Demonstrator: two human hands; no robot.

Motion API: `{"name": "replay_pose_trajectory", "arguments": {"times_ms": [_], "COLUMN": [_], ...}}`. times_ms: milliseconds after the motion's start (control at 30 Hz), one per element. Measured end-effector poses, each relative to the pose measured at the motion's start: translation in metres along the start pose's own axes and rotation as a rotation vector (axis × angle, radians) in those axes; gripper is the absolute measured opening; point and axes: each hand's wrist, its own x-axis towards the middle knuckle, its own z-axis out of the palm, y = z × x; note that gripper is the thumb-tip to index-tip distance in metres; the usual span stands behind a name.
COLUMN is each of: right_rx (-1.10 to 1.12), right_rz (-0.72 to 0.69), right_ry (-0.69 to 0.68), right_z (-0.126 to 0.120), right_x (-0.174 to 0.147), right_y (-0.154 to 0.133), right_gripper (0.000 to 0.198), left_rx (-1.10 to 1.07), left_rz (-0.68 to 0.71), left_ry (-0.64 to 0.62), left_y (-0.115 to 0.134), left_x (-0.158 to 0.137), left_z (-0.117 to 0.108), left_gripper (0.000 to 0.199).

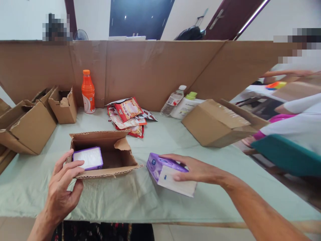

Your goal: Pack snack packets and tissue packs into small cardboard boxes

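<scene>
An open cardboard box (pixel 122 171) sits on the cloth in front of me. Inside it, at the left end, is a purple-and-white tissue pack (pixel 87 158). My left hand (pixel 64 185) grips the box's near left corner, thumb outside and fingers over the rim; the fingertips reach the edge of that pack, and whether they touch it I cannot tell. To the right of the box, my right hand (pixel 192 169) holds a second tissue pack (pixel 173 180), tilted, fingers across its purple top and thumb on the white side.
Behind the box lie several snack packets (pixel 127 112). An orange bottle (pixel 88 93) stands at back left beside cardboard boxes (pixel 35 125). A clear bottle (pixel 173 102), a white bottle (pixel 187 105) and another carton (pixel 215 124) are at right. A cardboard partition (pixel 155 70) closes the back.
</scene>
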Motion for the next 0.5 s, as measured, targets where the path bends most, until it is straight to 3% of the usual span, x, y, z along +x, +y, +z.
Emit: {"name": "replay_pose_trajectory", "arguments": {"times_ms": [100,200,367,500], "right_rx": [0.024,-0.089,-0.523,-0.665], "right_rz": [0.084,0.147,-0.057,-0.059], "right_ry": [0.127,0.311,0.482,0.484], "right_z": [-0.012,-0.010,0.018,0.029], "right_x": [0.005,0.014,0.026,0.034], "right_y": [-0.001,0.003,0.006,0.007], "right_gripper": [0.079,0.082,0.085,0.077], "left_rx": [0.007,0.010,0.012,0.013], "left_rz": [-0.003,-0.010,-0.026,-0.030], "left_ry": [0.014,0.013,0.018,0.036], "left_y": [0.001,0.002,0.005,0.004], "left_x": [-0.002,-0.003,-0.002,0.000], "left_z": [0.000,-0.001,0.001,0.004], "left_gripper": [0.029,0.030,0.031,0.030]}}
